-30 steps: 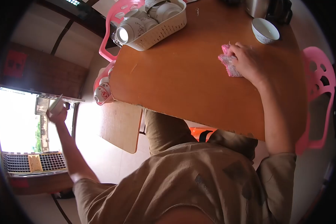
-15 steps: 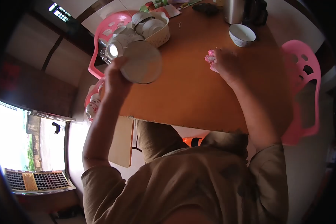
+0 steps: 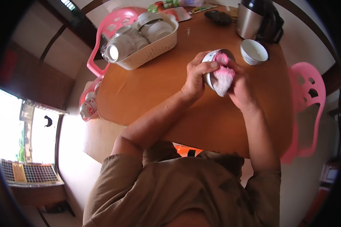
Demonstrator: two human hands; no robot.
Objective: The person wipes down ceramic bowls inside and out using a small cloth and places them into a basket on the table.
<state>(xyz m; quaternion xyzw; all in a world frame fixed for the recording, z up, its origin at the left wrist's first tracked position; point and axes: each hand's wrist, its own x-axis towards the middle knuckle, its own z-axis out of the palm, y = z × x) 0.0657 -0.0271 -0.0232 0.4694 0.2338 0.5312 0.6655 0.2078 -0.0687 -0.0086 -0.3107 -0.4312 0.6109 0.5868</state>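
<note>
My left hand (image 3: 195, 77) grips a white bowl (image 3: 208, 58) by its side, thumb over the rim. The bowl is tilted above the table, its opening toward my right hand (image 3: 242, 87). Fingers of that hand are closed on a pink and white cloth (image 3: 225, 78), which is pressed against the bowl's inside and hangs over its near edge. Part of the bowl is hidden by the cloth and fingers. Farther right, another white bowl (image 3: 254, 52) stands upright on the brown table (image 3: 170, 113).
A cream plastic basket (image 3: 151, 53) full of stacked bowls (image 3: 127, 43) sits at the table's back left. A steel kettle (image 3: 250, 22) and a dark object (image 3: 218, 17) are at the back. Pink chairs (image 3: 308, 81) flank the table.
My left hand has moved right with the bowl, away from the basket. My right hand has brought the cloth to the bowl. The view has shifted slightly.
</note>
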